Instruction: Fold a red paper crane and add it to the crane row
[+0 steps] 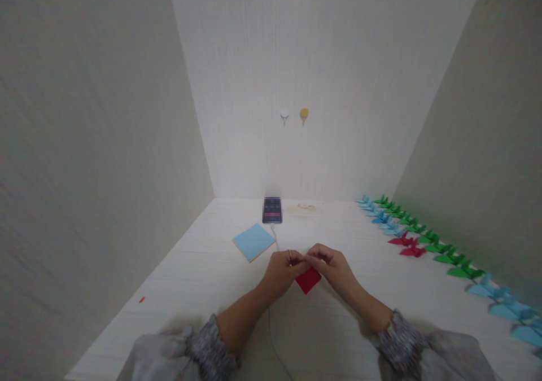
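Note:
A folded piece of red origami paper (308, 281) is held between my two hands over the white table, one corner pointing toward me. My left hand (283, 269) pinches its upper left edge with thumb and fingers; a ring sits on one finger. From the other side my right hand (331, 263) pinches the top corner, its fingertips meeting those of the left. The fingers cover the paper's upper part, so its folds there are hidden. To the left and farther back lies a stack of square paper (254, 241), light blue on top.
Rows of folded paper cranes in green (428, 237), blue (480, 288) and red (412, 250) line the right side. A phone (272, 210) with a white cable (271, 336) lies by the back wall. Two hooks (304, 113) hang there. A small red-orange scrap (141, 300) lies left.

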`<state>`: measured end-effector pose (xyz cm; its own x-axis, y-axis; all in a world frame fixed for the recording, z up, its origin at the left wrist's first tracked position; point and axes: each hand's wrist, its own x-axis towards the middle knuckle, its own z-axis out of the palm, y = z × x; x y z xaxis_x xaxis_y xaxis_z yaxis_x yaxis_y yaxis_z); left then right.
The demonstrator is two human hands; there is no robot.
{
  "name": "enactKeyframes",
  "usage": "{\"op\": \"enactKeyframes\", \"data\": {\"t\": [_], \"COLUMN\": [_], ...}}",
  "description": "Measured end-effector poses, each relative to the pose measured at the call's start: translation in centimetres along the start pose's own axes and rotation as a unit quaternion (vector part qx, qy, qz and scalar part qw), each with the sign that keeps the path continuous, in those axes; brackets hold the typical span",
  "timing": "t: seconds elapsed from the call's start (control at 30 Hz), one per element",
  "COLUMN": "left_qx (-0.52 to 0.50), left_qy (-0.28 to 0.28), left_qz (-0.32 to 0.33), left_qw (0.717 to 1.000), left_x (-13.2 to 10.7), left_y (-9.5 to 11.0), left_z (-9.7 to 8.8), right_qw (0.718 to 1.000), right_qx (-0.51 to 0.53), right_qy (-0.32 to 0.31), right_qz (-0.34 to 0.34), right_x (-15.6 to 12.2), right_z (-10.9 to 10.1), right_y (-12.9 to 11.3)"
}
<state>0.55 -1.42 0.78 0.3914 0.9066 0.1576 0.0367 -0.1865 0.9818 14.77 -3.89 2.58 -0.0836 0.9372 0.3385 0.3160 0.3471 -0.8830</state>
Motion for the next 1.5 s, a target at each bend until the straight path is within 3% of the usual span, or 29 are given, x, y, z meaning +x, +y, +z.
{"op": "enactKeyframes", "data": {"t": [0.23,0.4,0.5,0.63,0.73,0.93,1.17,1.37,1.5], "left_qx": [0.065,0.012,-0.052,-0.134,-0.170,-0.172,-0.140,-0.214,-0.252], "left_qy": [-0.008,-0.034,-0.022,0.034,0.046,0.043,0.074,0.112,0.109], "left_qz": [-0.014,-0.059,-0.082,-0.059,-0.053,-0.073,-0.025,-0.047,-0.046], "left_qw": [0.998,0.998,0.995,0.989,0.983,0.981,0.987,0.969,0.960], "left_x": [0.1,0.2,0.2,0.3,0.4,0.5,0.4,0.6,0.8], "left_y": [-0.6,-0.4,0.0,0.5,0.6,0.4,0.6,0.2,0.3], "left_z": [-0.2,-0.1,0.0,-0.1,-0.1,-0.2,-0.3,-0.3,-0.4], "right_qw": [0.992,0.988,0.994,0.999,0.997,0.994,0.986,0.979,0.975], "right_qx": [-0.121,-0.149,-0.100,-0.014,0.014,0.050,0.084,0.139,0.157], "right_qy": [0.014,0.051,0.046,-0.002,-0.016,0.003,-0.054,-0.036,0.012], "right_qz": [-0.020,-0.008,0.011,0.049,0.069,0.092,0.135,0.142,0.157], "right_x": [0.0,-0.2,0.0,0.2,0.3,0.4,0.2,0.1,0.3], "right_z": [0.4,0.9,0.8,0.3,0.1,0.1,1.0,1.3,0.5], "right_y": [0.2,0.9,0.9,1.1,1.2,1.3,2.8,2.4,1.5]}}
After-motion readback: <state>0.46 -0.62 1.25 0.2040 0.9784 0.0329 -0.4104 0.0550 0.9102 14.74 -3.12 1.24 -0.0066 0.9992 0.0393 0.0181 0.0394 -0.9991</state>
